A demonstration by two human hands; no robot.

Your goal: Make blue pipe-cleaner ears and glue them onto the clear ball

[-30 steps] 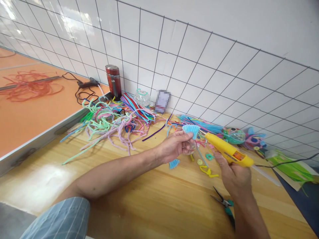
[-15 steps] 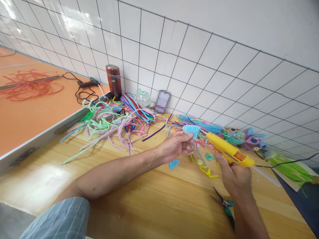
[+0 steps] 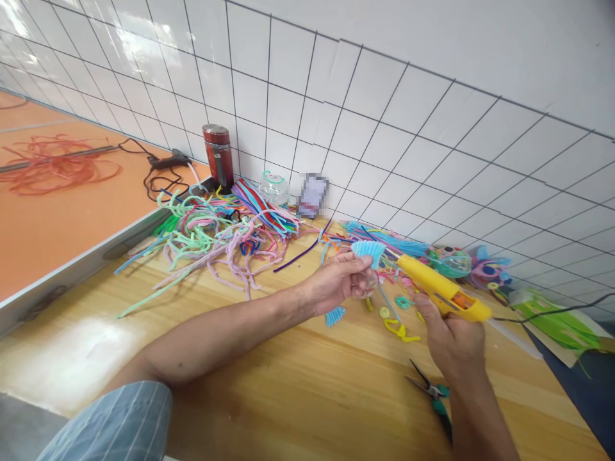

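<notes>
Gripping unchanged: left hand pinches blue fan; right hand clasps glue gun.

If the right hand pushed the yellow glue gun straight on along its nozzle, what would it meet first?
Most likely the blue fan-shaped piece held in the left hand. The glue gun in the right hand points its nozzle at it, though depth is unclear.

Pipe-cleaner-strewn wooden table

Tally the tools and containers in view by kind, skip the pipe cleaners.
Yellow glue gun, in the right hand: 1
Black glue gun: 1
Pliers: 1
Red flask: 1
Clear ball, against the wall: 1
Total: 5
</notes>
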